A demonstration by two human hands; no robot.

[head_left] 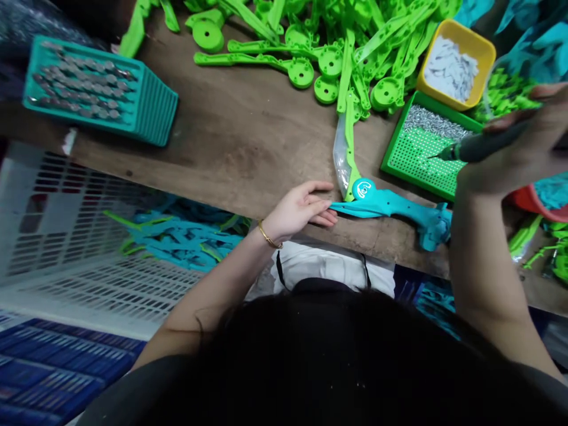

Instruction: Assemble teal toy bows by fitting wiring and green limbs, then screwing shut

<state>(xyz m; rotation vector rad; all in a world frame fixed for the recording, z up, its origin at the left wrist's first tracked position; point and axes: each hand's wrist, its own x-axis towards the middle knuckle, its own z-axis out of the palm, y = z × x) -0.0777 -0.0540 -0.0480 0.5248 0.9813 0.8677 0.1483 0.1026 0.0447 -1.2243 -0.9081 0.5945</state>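
Observation:
At the front edge of the bench lies a blue plastic part [399,204] with a round hub bearing a white emblem. A long green plastic piece [350,145] with a clear blade meets it at the hub and points away from me. My left hand [308,206] pinches the thin left tip of the blue part between thumb and fingers. In my right hand [528,142], raised over the right side, is a dark power screwdriver [483,145]. Its bit points left above a green perforated tray [419,154] of small metal screws, touching nothing that I can make out.
Green plastic pieces [302,71] are heaped along the back. A yellow tub [486,56] holds white bits. On the left stands a teal basket stack [155,112] with round metal pieces. Below the bench edge sits a white crate [102,290] beside blue and green parts [186,239].

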